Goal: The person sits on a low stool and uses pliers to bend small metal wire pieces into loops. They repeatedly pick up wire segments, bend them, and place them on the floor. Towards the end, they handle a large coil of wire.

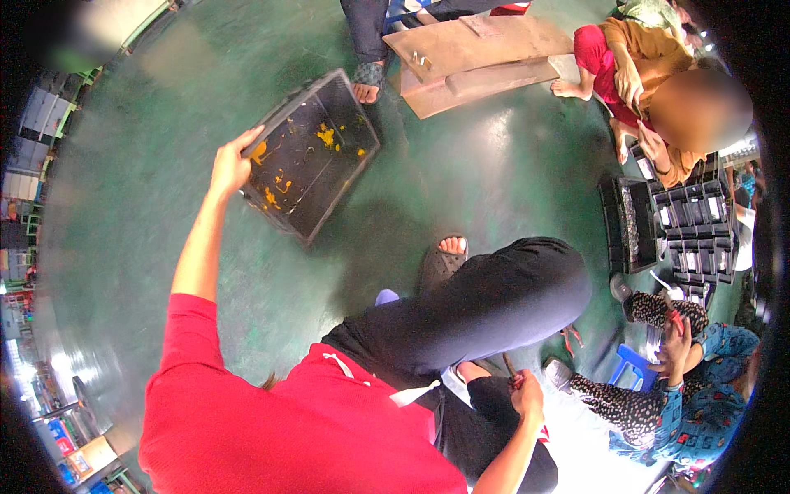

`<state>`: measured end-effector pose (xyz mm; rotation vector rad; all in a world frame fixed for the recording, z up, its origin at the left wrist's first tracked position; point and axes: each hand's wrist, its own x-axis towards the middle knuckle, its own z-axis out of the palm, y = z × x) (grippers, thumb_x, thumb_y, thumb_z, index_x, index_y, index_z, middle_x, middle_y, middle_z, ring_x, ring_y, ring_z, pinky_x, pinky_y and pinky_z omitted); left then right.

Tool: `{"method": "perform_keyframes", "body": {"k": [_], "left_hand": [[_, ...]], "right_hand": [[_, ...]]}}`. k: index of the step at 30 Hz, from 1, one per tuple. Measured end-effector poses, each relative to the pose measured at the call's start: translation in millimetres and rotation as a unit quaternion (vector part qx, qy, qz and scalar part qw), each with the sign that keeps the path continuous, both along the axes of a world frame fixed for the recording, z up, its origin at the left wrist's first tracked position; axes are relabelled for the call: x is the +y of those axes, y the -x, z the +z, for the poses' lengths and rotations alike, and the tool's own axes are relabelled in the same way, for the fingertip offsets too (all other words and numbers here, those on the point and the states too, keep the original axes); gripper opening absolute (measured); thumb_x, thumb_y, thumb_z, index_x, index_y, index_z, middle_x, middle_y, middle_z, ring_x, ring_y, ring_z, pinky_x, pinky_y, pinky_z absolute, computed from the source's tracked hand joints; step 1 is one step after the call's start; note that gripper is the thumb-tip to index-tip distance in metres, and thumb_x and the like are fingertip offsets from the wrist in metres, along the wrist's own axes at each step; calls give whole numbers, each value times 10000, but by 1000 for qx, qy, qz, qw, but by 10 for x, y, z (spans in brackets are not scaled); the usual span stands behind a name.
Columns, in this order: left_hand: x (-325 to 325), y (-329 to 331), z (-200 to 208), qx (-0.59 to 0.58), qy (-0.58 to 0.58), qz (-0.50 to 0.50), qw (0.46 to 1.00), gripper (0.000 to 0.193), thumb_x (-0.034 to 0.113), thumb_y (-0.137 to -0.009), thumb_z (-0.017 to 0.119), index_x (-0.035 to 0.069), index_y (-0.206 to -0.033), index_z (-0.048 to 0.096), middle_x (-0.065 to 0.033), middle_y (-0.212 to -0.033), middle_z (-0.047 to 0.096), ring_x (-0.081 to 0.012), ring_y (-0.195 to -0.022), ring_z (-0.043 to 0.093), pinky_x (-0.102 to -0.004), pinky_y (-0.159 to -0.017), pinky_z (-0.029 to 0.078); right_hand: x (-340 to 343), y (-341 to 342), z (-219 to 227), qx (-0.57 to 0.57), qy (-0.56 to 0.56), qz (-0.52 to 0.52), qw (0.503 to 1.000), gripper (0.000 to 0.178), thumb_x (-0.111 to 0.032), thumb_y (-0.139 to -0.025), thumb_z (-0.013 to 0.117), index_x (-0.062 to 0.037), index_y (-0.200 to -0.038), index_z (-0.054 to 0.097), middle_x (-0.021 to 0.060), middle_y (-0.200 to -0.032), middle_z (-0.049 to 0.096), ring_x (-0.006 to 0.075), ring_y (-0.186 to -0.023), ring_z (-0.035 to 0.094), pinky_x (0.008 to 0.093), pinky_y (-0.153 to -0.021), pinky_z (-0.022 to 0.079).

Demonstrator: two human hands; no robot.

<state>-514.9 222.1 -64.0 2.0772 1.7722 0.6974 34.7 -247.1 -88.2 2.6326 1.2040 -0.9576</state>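
Left hand [234,165] at ten o'clock grips the bin [306,183] by its rim, seemingly for steadiness; right hand [528,397] at five holds an indistinct stick [508,362].

There is one large dark bin [300,198], with at least five orange patches [327,136] inside it, and one slim brown tool [508,362]. Toward the far edge of the green floor [164,181] lie at least two cardboard sheets [510,37], bearing a few white bits [421,59] too small to count. Toward the floor's right edge are one long black tray [632,226], more than six black bins [699,214], overlapping too much for an exact number, one blue plastic piece [632,370], two red tools [676,321] and at least three other people [704,403].
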Motion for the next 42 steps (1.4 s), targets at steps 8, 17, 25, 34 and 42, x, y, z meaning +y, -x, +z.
{"method": "perform_keyframes", "body": {"k": [8,17,25,34,42], "left_hand": [[-135,-1437,861,21,-25,-286,958,590,-109,-667,481,104,-1192,646,-124,-1215,634,-304,-1096,626,-360,-935,488],[-240,-3951,823,231,-166,-454,844,690,-64,-717,567,249,-1332,533,-51,-1338,507,-298,-1298,408,-532,-1038,361],[-812,-5291,1443,313,-395,-460,731,523,51,-868,503,268,-1344,519,-90,-1238,499,-267,-1224,452,-498,-930,395],[-1040,-6138,1474,412,-396,-454,684,384,201,-888,535,265,-1259,608,-88,-1142,518,-234,-1152,459,-480,-863,408],[-489,-5612,1508,326,-375,-462,734,460,89,-801,592,232,-1236,633,-77,-1058,541,-247,-1090,502,-407,-828,404]], "right_hand": [[-48,71,8,-52,-67,-5,996,242,39,-758,585,-54,-979,613,137,-867,655,310,-819,644,412,-722,490],[-132,171,303,-78,-97,-38,992,224,5,-775,577,-82,-980,599,165,-943,636,364,-885,641,463,-754,511],[-179,195,359,-113,-97,-48,988,250,-6,-755,596,-76,-994,583,146,-932,627,357,-865,649,468,-734,511],[-129,225,510,-95,-89,-69,989,340,-15,-723,640,-84,-1049,570,133,-957,601,318,-920,633,465,-772,479],[-110,228,564,-104,-105,-62,987,347,-7,-713,643,-75,-1045,566,132,-944,600,309,-917,627,451,-778,473]]}}
